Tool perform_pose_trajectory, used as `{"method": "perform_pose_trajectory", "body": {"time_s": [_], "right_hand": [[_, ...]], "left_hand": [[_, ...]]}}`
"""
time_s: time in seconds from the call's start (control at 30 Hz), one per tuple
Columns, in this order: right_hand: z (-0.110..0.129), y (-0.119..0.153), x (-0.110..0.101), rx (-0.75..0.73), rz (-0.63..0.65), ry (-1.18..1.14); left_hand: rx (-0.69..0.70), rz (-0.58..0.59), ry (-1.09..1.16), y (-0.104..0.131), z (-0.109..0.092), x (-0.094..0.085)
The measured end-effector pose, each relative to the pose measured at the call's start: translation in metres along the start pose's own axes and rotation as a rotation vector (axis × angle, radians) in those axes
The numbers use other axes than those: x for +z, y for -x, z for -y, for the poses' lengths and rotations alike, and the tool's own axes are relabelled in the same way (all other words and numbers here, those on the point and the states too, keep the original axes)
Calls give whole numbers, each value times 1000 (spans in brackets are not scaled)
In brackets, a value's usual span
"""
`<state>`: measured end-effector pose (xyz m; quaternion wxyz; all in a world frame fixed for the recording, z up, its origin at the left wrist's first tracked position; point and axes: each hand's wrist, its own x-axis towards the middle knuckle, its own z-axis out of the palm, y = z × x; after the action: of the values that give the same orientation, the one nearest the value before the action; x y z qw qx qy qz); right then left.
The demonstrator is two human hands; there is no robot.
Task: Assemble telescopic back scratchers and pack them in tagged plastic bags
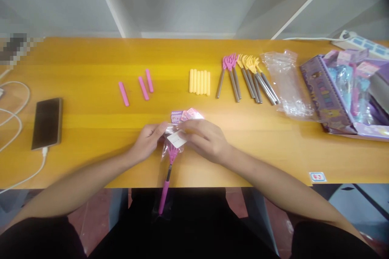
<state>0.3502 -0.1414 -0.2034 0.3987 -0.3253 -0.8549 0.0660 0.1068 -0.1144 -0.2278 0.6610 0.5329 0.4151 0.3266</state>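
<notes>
A pink back scratcher (pixel 172 154) with a claw head and a pink grip sits in a clear plastic bag (pixel 164 153), hanging past the table's front edge. Fingers of my left hand (pixel 148 141) pinch the upper end of this bag. Between the closed fingers of my right hand (pixel 209 139) is a small white card (pixel 176 139), held at the bag's mouth. Whether the card is partly inside, I cannot tell. Just beyond my hands lie several pink and purple printed cards (pixel 191 114), partly hidden by my right hand.
Three pink grips (pixel 124 94) and several yellow grips (pixel 199 82) lie farther back. Beside them are pink scratcher rods (pixel 233 75), yellow scratcher rods (pixel 252 77), clear bags (pixel 287 83) and a purple box (pixel 330 93) of packaged items. A charging phone (pixel 46 123) lies left.
</notes>
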Motion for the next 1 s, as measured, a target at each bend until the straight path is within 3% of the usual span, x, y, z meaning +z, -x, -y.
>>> {"method": "perform_pose_trajectory", "body": {"time_s": [0.23, 0.43, 0.57, 0.67, 0.73, 0.87, 1.0], "right_hand": [[-8, 4, 1, -17, -18, -48], [-11, 0, 1, 247, -167, -75], [-14, -2, 2, 438, -239, -114], [-17, -1, 6, 564, -263, -295], [-18, -1, 9, 617, -275, -435], [-19, 0, 11, 666, -251, -514], [-18, 0, 9, 640, -302, -490]], "left_hand": [[119, 164, -71, -1, -13, 1], [208, 271, -255, -4, -24, 8], [117, 254, -160, -2, -18, 11], [88, 241, -54, 0, -17, 12], [120, 251, -98, 1, -19, 12], [139, 245, -254, 1, -25, 10], [82, 266, -203, 2, -22, 9]]}}
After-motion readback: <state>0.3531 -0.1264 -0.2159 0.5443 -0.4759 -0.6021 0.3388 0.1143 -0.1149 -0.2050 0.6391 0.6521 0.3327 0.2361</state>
